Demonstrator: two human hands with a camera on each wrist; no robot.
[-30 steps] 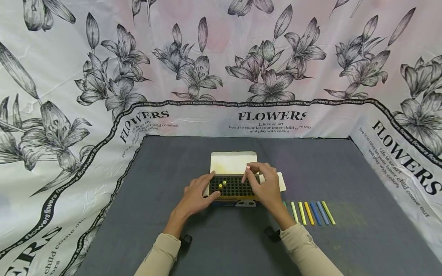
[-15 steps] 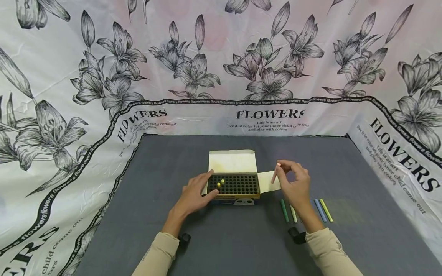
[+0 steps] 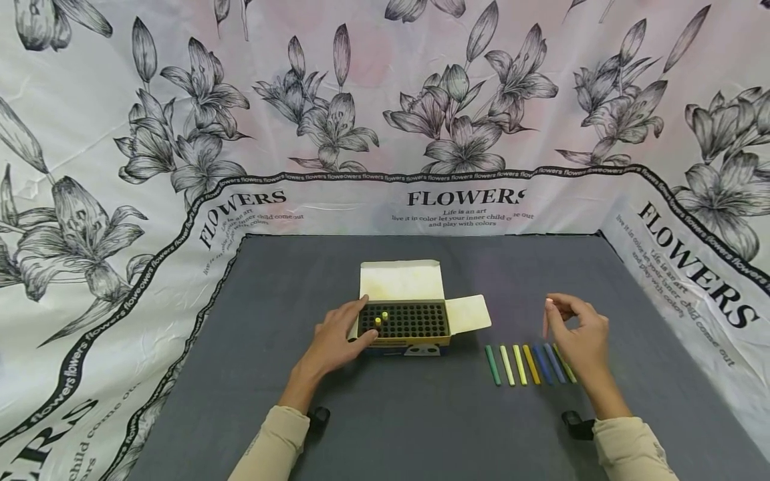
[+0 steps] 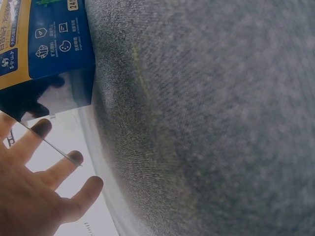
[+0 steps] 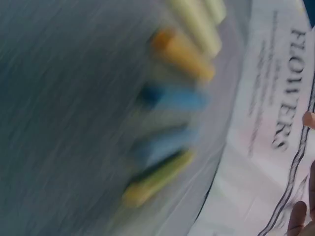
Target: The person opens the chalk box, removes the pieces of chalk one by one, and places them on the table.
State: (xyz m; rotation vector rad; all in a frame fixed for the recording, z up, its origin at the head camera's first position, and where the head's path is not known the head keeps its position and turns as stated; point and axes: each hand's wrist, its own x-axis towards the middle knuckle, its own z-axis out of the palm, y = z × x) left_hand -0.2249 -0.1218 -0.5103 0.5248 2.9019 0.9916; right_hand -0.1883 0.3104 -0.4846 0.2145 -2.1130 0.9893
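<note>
My right hand (image 3: 582, 337) pinches a pale pink chalk stick (image 3: 545, 326) between thumb and fingers, above the right end of a row of chalk sticks (image 3: 531, 365). That row runs green, pale yellow, yellow, orange, two blues and yellow-green. At the open chalk box (image 3: 411, 341), my left hand (image 3: 337, 337) rests against the left end, thumb at the front and index finger toward the back. Two yellow-topped chalks (image 3: 385, 315) stand in the box's black holed insert. In the left wrist view the fingers (image 4: 91, 191) are spread and fairly straight beside the blue box side (image 4: 59, 54).
The box's lid (image 3: 401, 280) stands raised at the back, and its right flap (image 3: 468, 314) is folded outward. Grey cloth (image 3: 421, 421) covers the table. White flower-printed sheets (image 3: 361, 200) enclose the back and sides. The row looks blurred in the right wrist view.
My right hand has carried the pink chalk stick from above the box rightward, past the flap, to the row's right end. My left hand stays at the box.
</note>
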